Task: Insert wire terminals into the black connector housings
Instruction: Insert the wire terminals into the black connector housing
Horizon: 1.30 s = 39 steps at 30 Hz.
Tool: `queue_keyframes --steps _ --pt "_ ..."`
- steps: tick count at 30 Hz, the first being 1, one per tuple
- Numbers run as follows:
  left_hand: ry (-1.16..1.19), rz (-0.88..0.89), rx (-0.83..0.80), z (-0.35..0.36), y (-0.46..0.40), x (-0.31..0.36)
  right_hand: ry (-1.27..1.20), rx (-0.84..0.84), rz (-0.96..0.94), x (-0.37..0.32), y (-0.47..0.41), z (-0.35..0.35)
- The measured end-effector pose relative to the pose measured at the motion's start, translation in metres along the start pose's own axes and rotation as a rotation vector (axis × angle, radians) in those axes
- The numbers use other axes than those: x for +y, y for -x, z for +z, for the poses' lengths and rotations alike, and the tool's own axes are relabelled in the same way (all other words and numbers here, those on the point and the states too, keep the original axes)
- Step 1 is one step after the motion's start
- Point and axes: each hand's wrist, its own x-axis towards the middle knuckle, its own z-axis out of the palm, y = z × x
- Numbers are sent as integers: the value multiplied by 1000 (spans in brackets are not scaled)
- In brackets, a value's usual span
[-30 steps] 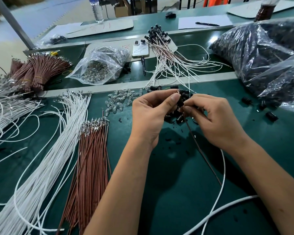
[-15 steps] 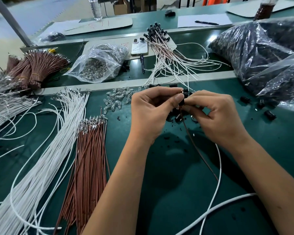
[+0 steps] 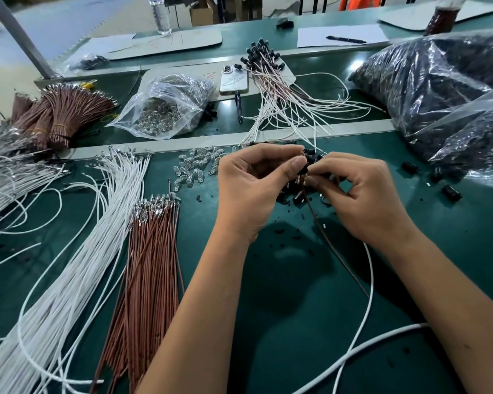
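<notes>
1. Left hand and right hand meet above the green mat, fingers pinching a black connector housing.
2. Brown wire and white wire trail from the housing toward the viewer.
3. Loose black housings lie beneath the hands.
4. Brown wire bundle and white wire bundle lie left.

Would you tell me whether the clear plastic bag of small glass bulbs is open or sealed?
Cannot tell. The clear bag lies slumped on its side, still holding bulbs, but its mouth is not plainly visible.
</notes>
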Motion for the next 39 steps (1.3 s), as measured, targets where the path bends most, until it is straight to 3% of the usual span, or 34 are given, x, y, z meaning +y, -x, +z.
queue_keyframes --steps 15,24,39 --pt "-55 86 -35 3 1 4 -46 -35 13 1 0 0" --pt "9 28 -81 3 3 3 -255 -24 86 3 1 0" --pt "-28 -20 -138 1 3 6 -319 -30 52 2 0 0"
